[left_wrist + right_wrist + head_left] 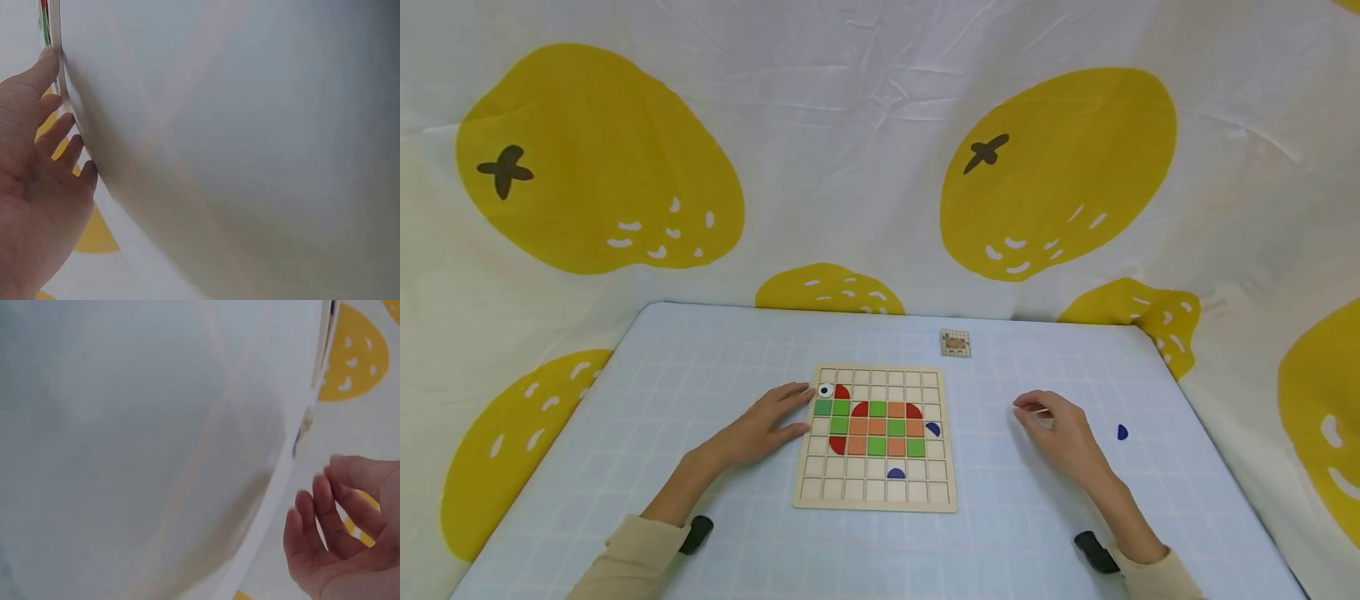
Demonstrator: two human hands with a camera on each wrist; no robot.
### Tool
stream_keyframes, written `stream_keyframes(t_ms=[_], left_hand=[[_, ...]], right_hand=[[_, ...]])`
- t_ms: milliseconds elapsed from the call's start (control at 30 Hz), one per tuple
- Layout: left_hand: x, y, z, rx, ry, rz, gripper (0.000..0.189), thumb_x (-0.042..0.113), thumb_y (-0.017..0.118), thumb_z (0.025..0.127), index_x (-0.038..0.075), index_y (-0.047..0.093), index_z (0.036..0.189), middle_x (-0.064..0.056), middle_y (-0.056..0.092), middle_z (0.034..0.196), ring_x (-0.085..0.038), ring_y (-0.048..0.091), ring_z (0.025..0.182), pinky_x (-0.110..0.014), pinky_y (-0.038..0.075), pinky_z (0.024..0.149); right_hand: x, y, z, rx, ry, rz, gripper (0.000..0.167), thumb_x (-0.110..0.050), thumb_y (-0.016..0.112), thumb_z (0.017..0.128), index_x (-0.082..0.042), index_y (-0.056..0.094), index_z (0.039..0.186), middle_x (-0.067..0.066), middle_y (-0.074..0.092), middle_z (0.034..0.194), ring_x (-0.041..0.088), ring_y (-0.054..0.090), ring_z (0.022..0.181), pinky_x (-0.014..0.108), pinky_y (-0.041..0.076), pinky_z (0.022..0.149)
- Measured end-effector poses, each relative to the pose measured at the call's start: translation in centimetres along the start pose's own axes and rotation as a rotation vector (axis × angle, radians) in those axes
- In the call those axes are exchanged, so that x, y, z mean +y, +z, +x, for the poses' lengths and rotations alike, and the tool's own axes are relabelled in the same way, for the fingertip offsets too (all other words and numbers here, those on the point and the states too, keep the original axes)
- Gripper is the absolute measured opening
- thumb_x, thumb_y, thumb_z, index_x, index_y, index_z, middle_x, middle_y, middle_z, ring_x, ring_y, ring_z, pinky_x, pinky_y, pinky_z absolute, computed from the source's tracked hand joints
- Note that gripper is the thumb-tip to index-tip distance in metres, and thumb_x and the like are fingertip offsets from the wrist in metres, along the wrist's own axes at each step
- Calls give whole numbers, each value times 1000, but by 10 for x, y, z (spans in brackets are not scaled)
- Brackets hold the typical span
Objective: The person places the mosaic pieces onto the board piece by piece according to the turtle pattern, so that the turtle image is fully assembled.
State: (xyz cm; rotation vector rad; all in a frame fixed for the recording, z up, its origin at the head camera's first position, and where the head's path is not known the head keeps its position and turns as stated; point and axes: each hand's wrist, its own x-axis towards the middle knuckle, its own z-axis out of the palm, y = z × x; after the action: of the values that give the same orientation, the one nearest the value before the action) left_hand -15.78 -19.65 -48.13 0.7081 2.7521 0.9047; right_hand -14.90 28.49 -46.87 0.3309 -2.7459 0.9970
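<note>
A pale wooden grid board (876, 495) lies on the table, bearing green, orange and red tiles, a round eye tile (826, 390) and two dark blue half-round tiles. My left hand (763, 426) is at its left edge, fingers extended, with thumb and fingertips right at the rim. To the right of the board, my right hand (1060, 435) hovers over the table. Its fingers are loosely bent, thumb close to the index fingertip, and nothing shows between them in the right wrist view. A loose dark blue half-round tile (1122, 432) lies further right of that hand.
A small picture card (956, 342) lies behind the board, toward the table's back edge. The table (722, 350) wears a pale blue checked cloth. Behind it hangs a white curtain (842, 167) printed with large yellow fruit.
</note>
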Motion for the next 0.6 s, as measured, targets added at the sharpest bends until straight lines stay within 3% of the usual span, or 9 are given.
stream_keyframes(t_ms=[233,600], left_hand=[[-1,1,0,6,-1,15,62,28,68,101,5,46,155,-20,39,159,-43,33,147,-62,32,117],[-1,1,0,7,10,0,61,29,67,102,5,47,154,-20,40,159,-43,33,147,-62,32,117]], right_hand=[[16,-16,-2,49,45,-5,14,-12,71,98,-4,73,109,9,73,102,28,67,94,8,46,80],[43,-38,-9,97,134,-34,20,-13,70,99,2,71,113,18,71,105,35,66,97,2,41,75]])
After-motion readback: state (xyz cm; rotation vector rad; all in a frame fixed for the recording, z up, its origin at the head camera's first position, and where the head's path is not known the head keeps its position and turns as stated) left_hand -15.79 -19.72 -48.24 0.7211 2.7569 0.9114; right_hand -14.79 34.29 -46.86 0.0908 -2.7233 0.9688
